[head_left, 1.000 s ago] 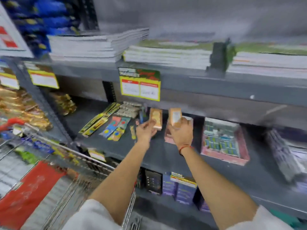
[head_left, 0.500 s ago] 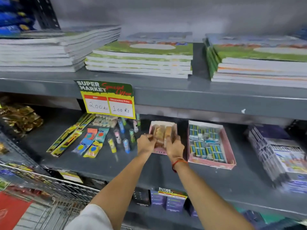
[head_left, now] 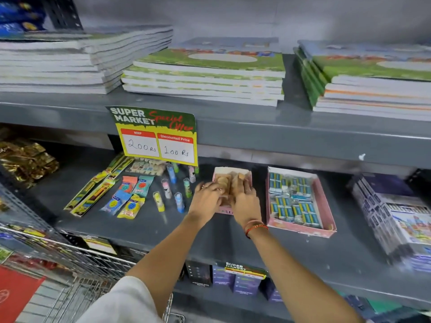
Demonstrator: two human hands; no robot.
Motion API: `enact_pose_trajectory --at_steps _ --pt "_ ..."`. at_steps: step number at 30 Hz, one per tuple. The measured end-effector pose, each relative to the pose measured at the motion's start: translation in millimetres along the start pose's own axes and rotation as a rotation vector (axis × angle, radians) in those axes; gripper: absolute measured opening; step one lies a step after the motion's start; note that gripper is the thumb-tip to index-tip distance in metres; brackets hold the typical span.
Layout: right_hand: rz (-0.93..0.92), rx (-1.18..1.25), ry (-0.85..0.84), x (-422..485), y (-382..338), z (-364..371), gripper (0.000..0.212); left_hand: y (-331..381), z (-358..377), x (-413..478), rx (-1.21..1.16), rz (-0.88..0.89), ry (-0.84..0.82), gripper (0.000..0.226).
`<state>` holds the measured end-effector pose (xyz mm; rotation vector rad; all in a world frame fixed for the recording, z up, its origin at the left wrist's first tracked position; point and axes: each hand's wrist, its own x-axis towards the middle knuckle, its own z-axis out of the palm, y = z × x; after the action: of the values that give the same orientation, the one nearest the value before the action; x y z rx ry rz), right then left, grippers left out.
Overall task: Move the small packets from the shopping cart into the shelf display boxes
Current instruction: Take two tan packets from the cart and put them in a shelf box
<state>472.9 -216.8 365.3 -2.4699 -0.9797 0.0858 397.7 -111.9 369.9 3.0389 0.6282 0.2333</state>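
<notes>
A small pink display box (head_left: pixel 231 169) sits mid-shelf and holds tan packets (head_left: pixel 222 180) standing on edge. Both my hands are at this box. My left hand (head_left: pixel 207 198) grips a tan packet at the box's left side, fingers curled over its top. Close beside it, my right hand (head_left: pixel 246 201) holds another tan packet (head_left: pixel 238 179) at the right side. The hands hide the front half of the box. The wire shopping cart (head_left: pixel 70 255) is at the lower left, below the shelf edge.
A larger pink box (head_left: pixel 300 229) of blue packets stands just to the right. Glue sticks (head_left: pixel 179 201), pouches and crayon packs lie loose to the left. A price sign (head_left: pixel 158 136) hangs from the upper shelf, which carries stacked notebooks (head_left: pixel 205 78). Boxed sets (head_left: pixel 396 220) lie at the far right.
My hands carried two tan packets from above the shelf down into the small pink box and now rest lower on them. The view has swung right, away from the cart.
</notes>
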Motion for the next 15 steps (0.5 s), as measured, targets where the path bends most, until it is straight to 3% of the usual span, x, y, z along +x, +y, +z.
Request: enact_pose_trajectory --at_steps 4,8,15 --pt "-0.028 -0.187 -0.020 12 1 0 0.061 1 5 1 0.031 -0.014 0.001 0.038" --pt "-0.067 -0.375 -0.145 13 16 -11 0.065 -3 13 -1 0.051 -0.004 -0.004 0.040" --pt "-0.160 -0.492 -0.203 11 15 -6 0.070 -10 21 0 0.147 0.049 -0.044 0.052"
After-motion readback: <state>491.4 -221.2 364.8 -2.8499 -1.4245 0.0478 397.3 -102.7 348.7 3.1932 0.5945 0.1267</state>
